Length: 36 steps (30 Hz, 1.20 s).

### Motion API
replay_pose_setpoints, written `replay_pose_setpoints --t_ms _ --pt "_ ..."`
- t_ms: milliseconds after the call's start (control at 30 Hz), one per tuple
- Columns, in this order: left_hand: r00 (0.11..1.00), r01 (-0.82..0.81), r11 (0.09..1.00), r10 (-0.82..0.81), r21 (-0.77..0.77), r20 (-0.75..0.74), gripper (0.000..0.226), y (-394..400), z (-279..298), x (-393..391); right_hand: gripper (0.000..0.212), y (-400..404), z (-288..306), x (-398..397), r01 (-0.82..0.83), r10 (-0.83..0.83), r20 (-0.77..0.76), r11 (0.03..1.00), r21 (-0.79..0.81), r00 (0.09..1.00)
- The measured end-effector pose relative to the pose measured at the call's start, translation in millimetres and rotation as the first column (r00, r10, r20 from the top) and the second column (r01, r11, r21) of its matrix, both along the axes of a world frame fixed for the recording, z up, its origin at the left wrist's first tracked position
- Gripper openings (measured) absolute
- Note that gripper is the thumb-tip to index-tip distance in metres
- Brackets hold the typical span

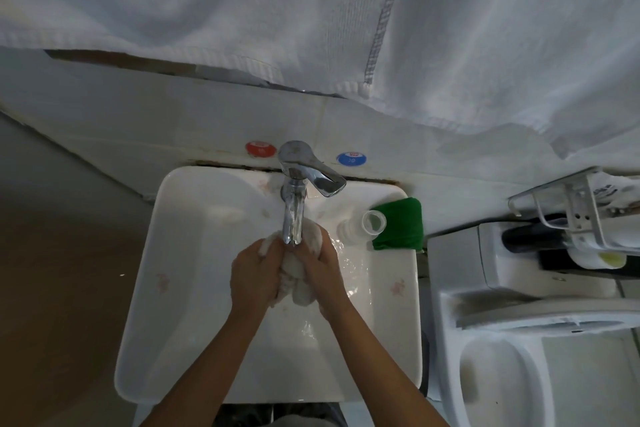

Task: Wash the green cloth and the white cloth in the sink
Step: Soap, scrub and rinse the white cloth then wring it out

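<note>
Both hands work inside the white sink (194, 340). The left hand (254, 276) and right hand (320, 270) curl their fingers round the bunched white cloth (298, 288), squeezing it between them. Directly above the grip, the chrome faucet (294, 215) spout overhangs the cloth and hides its top edge. Right of the grip, on the sink's rim, lies a clear bottle (363, 225) on its side, touching the folded green cloth (401, 225). Beyond the faucet, a red sticker (260, 148) and a blue sticker (351, 159) mark the wall; a white towel (242, 10) hangs farthest.
</note>
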<state>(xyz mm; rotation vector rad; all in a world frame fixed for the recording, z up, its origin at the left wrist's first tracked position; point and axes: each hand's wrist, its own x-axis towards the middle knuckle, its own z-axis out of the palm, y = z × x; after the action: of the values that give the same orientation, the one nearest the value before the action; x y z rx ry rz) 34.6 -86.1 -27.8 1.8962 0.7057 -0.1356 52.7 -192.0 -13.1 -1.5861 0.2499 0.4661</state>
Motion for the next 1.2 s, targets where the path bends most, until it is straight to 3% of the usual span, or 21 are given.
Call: replay_pose_setpoints --t_ms 67,200,367,433,633,800,933,1067,1200 --pt "0.999 -0.021 0.999 0.022 0.026 -0.039 0.046 0 -3 2 0.033 -1 4 0 -0.009 0.01 0.034 1.0 -0.014 0.999" --pt "0.996 -0.064 0.985 0.053 -0.158 -0.071 0.041 -2 -6 4 0.023 4 -6 1 -0.015 0.021 0.033 0.986 -0.166 0.999" --pt "0.996 -0.005 0.947 0.034 -0.322 0.084 0.036 -10 10 0 0.021 4 -20 1 0.066 -0.058 0.041 0.966 -0.25 0.998" --pt "0.992 0.013 0.951 0.026 -0.31 0.12 0.027 -14 15 1 0.029 5 -20 1 0.058 -0.047 0.053 0.971 -0.232 0.998" --pt "0.987 -0.079 0.987 0.098 -0.142 0.129 0.048 -22 1 -6 0.031 17 -15 -3 0.113 -0.115 -0.004 0.981 -0.16 0.993" --pt "0.983 -0.161 0.982 0.169 -0.102 0.074 0.036 -33 10 -5 0.028 24 -20 -8 0.19 -0.196 -0.02 0.967 -0.171 0.98" --pt "0.981 -0.149 0.989 0.147 0.003 0.129 0.026 -32 4 -4 0.029 23 -14 -7 0.228 -0.247 -0.102 0.958 -0.173 0.964" --pt "0.967 -0.189 0.98 0.197 -0.066 0.162 0.041 -30 1 -5 0.032 19 -18 -6 0.175 -0.184 -0.016 0.955 -0.241 0.983" --pt "0.988 -0.109 0.982 0.124 -0.154 0.093 0.03 -21 -2 1 0.025 20 -20 -8 0.211 -0.222 -0.051 0.962 -0.173 0.974"
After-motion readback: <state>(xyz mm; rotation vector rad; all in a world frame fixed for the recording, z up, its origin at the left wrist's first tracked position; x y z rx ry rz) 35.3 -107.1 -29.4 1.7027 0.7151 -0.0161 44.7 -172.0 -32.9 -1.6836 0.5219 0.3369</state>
